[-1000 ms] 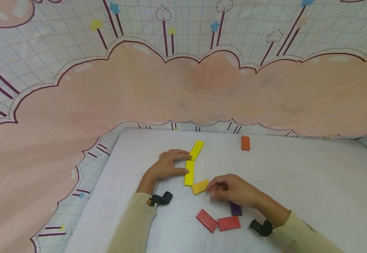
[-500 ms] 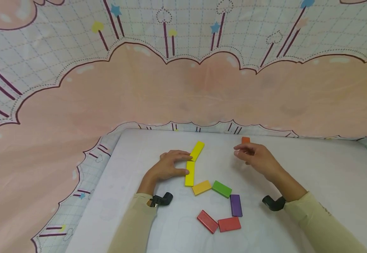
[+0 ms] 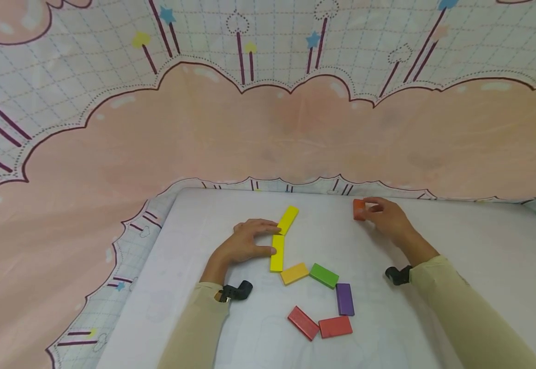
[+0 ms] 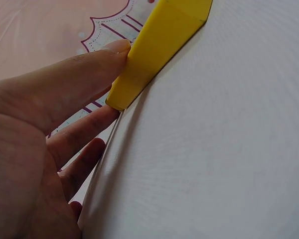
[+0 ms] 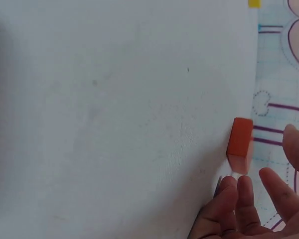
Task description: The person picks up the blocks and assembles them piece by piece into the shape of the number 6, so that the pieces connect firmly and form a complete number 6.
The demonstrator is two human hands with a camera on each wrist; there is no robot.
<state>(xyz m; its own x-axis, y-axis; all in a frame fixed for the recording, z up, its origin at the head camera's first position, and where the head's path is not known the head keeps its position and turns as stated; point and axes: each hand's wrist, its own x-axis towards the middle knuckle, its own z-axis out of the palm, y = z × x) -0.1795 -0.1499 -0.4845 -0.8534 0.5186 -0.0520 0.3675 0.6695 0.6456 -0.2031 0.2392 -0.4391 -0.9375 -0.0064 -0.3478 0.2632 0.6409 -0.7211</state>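
My left hand (image 3: 244, 240) rests beside two bright yellow blocks, its fingers spread and fairly straight. Its thumb touches the nearer yellow block (image 3: 277, 259); its forefinger reaches the farther yellow block (image 3: 290, 218), where the two ends meet. In the left wrist view the thumb (image 4: 84, 69) lies along the side of a yellow block (image 4: 149, 55). At the table's far side my right hand (image 3: 390, 218) is at an orange block (image 3: 357, 210). The right wrist view has its thumb and fingers parted around the near end of this orange block (image 5: 240, 139), not closed on it.
From the nearer yellow block a curved row runs on: an amber block (image 3: 295, 273), a green block (image 3: 324, 275), a purple block (image 3: 345, 300) and two red blocks (image 3: 335, 326). All lie flat on the white table (image 3: 471, 256). A patterned cloth (image 3: 268, 133) hangs behind.
My right hand has left the end of the amber block and moved up and right to the orange block, uncovering the green and purple blocks. My left hand has stayed in place.
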